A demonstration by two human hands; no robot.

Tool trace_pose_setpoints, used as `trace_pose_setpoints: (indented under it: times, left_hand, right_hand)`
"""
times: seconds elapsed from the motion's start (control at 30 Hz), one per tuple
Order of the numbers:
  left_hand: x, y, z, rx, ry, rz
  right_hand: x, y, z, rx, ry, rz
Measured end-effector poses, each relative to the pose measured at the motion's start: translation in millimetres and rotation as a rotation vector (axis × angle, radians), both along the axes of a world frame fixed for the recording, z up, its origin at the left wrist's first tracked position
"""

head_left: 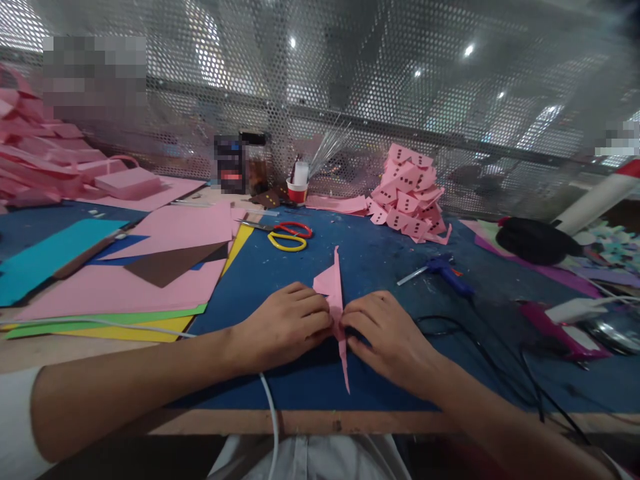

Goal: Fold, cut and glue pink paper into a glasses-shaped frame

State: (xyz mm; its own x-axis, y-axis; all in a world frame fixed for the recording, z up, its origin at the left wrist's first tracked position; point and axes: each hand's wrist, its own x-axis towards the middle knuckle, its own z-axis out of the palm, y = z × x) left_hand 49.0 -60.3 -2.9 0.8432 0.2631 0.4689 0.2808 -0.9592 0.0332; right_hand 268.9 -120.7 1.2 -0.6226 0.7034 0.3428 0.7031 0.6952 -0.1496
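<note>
A narrow folded piece of pink paper (335,287) stands on the blue table cover between my two hands, its long edge running away from me. A flap of it sticks out to the left. My left hand (290,323) grips its left side, with fingertips pressed to the paper near the middle. From the other side my right hand (383,333) holds it, fingers curled and thumb against the lower part. Both sets of fingertips are partly hidden by the paper and the hands. Scissors (287,237) with red and yellow handles lie beyond my left hand.
A blue glue gun (447,273) with a black cable lies at the right. Pink dotted pieces (407,193) are heaped behind. Coloured sheets (130,287) cover the left, below a pink pile (50,153). A cup (297,190) holds thin wires. A white cable (270,407) crosses the front edge.
</note>
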Motion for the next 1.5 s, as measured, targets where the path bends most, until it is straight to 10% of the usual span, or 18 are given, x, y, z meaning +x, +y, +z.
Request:
trace_pose_setpoints:
  times: [1.5]
  left_hand:
    - [-4.7, 6.0, -8.0, -0.268, -0.01, -0.047]
  right_hand:
    - [-6.3, 11.6, -8.9, -0.36, 0.354, -0.235]
